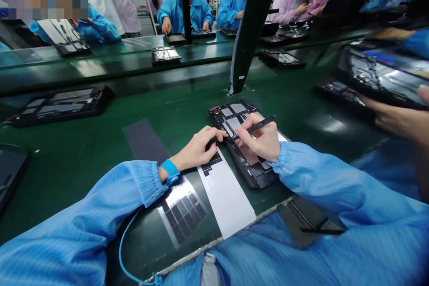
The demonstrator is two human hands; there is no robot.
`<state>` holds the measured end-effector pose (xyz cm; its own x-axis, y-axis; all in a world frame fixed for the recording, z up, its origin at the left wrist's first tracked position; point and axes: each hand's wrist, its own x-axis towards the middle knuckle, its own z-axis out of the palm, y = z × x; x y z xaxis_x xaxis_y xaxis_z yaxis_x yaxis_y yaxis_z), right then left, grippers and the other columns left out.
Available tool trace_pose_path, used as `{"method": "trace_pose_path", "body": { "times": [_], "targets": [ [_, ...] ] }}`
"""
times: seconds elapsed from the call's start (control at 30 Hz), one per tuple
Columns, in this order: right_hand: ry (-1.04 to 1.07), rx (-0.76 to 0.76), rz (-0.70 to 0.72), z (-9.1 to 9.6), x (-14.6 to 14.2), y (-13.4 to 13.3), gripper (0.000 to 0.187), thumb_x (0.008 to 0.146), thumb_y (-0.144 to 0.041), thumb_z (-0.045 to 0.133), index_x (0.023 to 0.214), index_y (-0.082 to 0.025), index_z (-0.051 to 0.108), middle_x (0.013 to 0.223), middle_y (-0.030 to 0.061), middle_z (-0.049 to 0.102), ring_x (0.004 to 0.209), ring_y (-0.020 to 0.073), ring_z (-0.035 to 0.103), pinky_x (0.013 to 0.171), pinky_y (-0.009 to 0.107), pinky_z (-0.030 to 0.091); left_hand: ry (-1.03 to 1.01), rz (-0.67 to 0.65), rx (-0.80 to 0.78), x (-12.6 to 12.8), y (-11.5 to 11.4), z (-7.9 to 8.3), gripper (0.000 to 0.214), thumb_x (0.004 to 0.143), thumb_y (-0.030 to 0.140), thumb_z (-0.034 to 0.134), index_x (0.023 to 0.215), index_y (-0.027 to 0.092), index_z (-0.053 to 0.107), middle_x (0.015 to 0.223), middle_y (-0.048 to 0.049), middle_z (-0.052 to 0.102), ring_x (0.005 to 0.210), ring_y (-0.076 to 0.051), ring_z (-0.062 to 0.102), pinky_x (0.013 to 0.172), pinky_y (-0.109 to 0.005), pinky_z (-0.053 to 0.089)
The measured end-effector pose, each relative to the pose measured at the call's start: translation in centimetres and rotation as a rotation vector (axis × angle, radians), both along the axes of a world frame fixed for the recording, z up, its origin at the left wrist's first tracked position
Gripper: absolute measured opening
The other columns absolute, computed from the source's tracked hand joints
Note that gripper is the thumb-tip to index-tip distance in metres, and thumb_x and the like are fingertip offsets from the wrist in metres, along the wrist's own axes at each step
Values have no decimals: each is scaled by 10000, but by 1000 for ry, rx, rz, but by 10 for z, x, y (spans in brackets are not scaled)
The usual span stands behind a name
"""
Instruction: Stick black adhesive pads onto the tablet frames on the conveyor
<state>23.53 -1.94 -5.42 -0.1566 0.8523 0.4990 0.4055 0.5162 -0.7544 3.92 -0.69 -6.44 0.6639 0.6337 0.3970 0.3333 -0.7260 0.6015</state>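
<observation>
A black tablet-like device (256,181), its inside exposed with grey pads, lies at an angle on the green bench. My right hand (263,136) is over it, fingers closed around a slim black pen-like tool (263,124) whose working end is hidden. At the device's left edge rests my left hand (201,147), index finger stretched to touch the rim and nothing visible in its grasp. Beneath that hand runs a white sheet (231,208) with black strips near its top. A blue wrist strap (170,170) with a cord circles my left wrist.
A clear sheet with dark squares (184,214) and a dark grey sheet (144,138) lie left. Another open device (60,105) sits farther left. A black post (246,44) rises behind mine. At right, a co-worker's hands hold a blurred device (385,73); others work opposite.
</observation>
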Motion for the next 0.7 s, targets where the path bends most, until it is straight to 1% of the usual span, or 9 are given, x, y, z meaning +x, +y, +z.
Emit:
{"method": "trace_pose_path", "body": {
  "times": [0.13,0.3,0.4,0.5,0.7],
  "targets": [
    [-13,-25,7,1,-1,0,213,776,-234,573,622,-190,433,514,-19,527,444,136,594,404,241,458,8,-7,17,0,0,1,222,742,34,361,885,174,456,1096,-61,588,1019,-144,504,899,-284,403],
    [-21,-50,10,2,-2,0,224,769,-231,572,612,-192,417,466,-21,538,424,146,593,400,244,456,32,-68,35,0,0,1,252,723,20,372,908,171,453,1117,-59,577,1004,-153,476,902,-299,406],
    [-3,-31,-2,2,-1,-1,222,760,-237,581,615,-187,422,476,-26,528,422,138,591,389,230,448,45,-104,34,1,1,0,279,701,0,370,902,176,450,1107,-46,579,984,-160,468,900,-313,405],
    [36,-10,-13,1,1,-1,217,763,-241,578,620,-182,424,510,-32,514,424,122,590,376,211,440,55,-109,29,1,2,-1,282,698,-5,370,897,181,444,1100,-37,580,979,-164,464,900,-322,403],
    [7,-18,7,1,0,-2,215,765,-237,575,620,-182,425,485,-34,515,411,115,575,373,205,438,47,-114,21,1,1,-1,283,705,-7,372,911,175,440,1116,-45,566,999,-160,455,918,-317,395]
  ]
}}
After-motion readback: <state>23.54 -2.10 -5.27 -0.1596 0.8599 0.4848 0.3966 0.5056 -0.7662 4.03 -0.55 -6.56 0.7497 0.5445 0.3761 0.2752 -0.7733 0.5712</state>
